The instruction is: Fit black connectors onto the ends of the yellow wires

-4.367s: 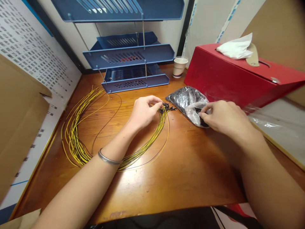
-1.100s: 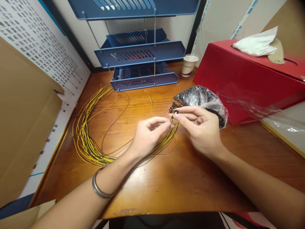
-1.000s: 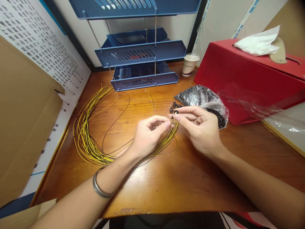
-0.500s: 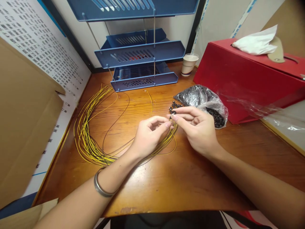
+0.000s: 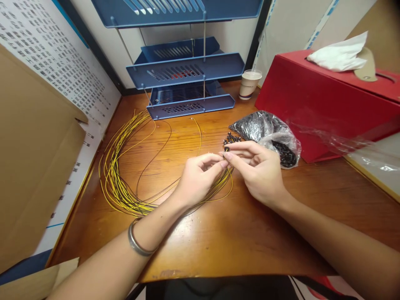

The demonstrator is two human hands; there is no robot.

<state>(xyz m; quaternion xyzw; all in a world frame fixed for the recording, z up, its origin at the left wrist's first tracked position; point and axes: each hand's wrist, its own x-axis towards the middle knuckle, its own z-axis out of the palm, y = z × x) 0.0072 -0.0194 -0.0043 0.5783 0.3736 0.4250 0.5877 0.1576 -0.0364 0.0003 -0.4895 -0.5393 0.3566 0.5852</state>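
Observation:
My left hand [image 5: 201, 175] is pinched closed at the fingertips, apparently on the end of a thin wire; the fingers cover most of it. Against it, my right hand [image 5: 258, 166] pinches a small black part [image 5: 226, 148] between thumb and forefinger. Both sets of fingertips nearly touch. Under my hands and to the left lies a loose coil of yellow and black wires [image 5: 117, 183]. Just behind my right fingertips are several small black parts [image 5: 231, 137] in a pile. Beyond my right hand rests a clear plastic bag [image 5: 265, 127] full of black parts.
A blue tiered tray rack [image 5: 187, 73] stands at the back of the wooden table [image 5: 225, 241]. A paper cup [image 5: 249, 85] is to its right. A red box [image 5: 312, 104] with tissue on top fills the right side. Brown cardboard [image 5: 34, 162] leans at the left.
My fingertips have come slightly closer together at the small black part, which has turned a little. The whole view has shifted slightly.

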